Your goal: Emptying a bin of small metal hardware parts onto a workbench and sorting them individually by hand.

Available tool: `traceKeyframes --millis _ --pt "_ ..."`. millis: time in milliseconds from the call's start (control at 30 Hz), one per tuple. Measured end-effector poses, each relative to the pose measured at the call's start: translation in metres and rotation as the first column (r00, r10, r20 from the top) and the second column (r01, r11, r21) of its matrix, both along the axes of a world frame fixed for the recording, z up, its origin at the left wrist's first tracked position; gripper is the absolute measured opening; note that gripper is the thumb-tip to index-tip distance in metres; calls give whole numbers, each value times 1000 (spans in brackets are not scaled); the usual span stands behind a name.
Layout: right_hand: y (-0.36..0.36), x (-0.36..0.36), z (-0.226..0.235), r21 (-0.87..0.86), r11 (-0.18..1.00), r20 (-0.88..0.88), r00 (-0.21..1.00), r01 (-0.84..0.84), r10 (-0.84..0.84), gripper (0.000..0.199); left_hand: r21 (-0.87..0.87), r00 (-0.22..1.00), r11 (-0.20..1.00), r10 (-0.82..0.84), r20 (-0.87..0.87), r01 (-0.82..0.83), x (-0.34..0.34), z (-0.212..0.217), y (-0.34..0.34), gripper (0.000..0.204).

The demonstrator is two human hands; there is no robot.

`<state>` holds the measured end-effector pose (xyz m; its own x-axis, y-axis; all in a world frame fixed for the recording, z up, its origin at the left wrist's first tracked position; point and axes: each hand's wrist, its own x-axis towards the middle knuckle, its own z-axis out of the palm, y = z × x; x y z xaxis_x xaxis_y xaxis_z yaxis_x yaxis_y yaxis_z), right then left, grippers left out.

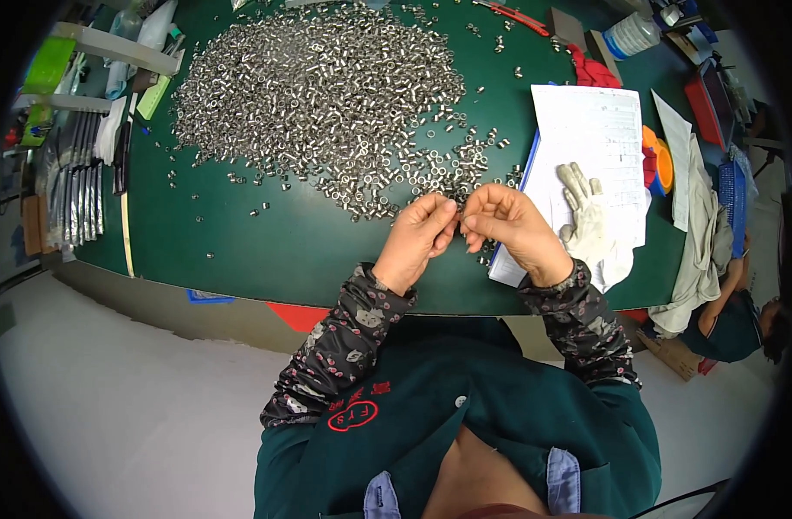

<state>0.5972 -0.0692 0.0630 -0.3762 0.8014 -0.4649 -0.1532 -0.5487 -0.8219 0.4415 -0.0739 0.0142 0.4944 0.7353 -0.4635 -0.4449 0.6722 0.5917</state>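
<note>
A big heap of small silver metal rings [327, 95] covers the far half of the green table [240, 233]. My left hand [417, 238] and my right hand [508, 227] meet just in front of the heap's near edge, fingertips pinched together and almost touching. Each seems to pinch a small ring, but the pieces are too small to make out. Loose rings [465, 156] lie scattered just beyond my fingers.
A white sheet of paper on a blue board [595, 138] lies right of my hands, with a white glove [590, 225] on it. Orange cups [660, 164], a red cloth [590, 73] and a plastic bottle [634, 35] stand at the back right. Bags and tools [76, 182] line the left edge.
</note>
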Motion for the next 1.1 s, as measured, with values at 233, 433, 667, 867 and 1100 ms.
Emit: traceKeyframes --millis 233,433,667,867,1100 --pt "-4 4 -2 8 998 31 998 -63 63 4 -27 1000 1000 -5 5 6 1 0 -3 13" --pt "-7 11 -4 20 997 24 997 70 -70 3 -132 986 985 123 112 -108 0 -5 -5 13" --pt "-13 22 -8 21 994 41 993 108 -109 6 -124 977 972 208 44 -201 2 -8 -6 17" --pt "-24 12 -2 2 1000 56 998 -7 7 7 -135 962 952 273 -27 -274 3 -13 -4 17" --pt "-19 -2 -14 236 971 319 942 31 -108 15 -122 971 964 238 -17 -238 9 -8 -9 15"
